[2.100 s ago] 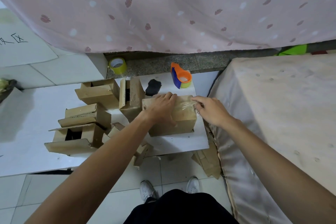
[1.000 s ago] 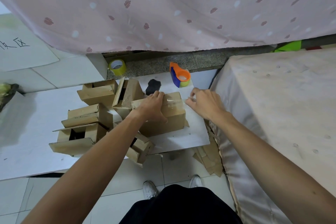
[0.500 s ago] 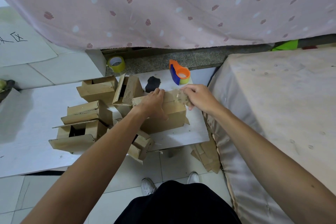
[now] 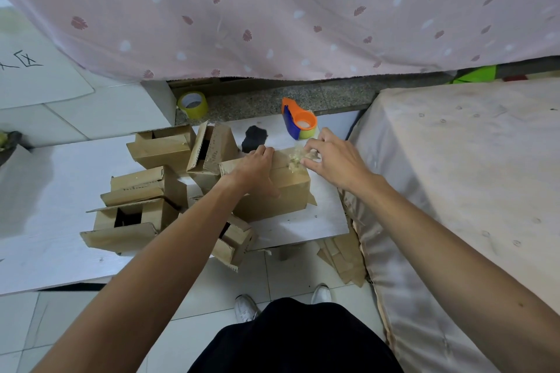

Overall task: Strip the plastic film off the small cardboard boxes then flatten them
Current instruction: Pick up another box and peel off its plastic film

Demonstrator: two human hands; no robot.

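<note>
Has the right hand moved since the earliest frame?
Yes: the right hand, pinching crumpled film, has moved farther from the person, closer to the orange tape dispenser.

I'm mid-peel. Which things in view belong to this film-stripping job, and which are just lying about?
In the job: brown cardboard box held by the left hand; crumpled clear plastic film pinched by the right hand; pile of opened brown cardboard boxes.
Lying about: yellow tape roll; orange-and-blue tape dispenser; black scrap.

Makeshift packing room, tape dispenser (image 4: 298,124), tiled floor (image 4: 291,278)
</note>
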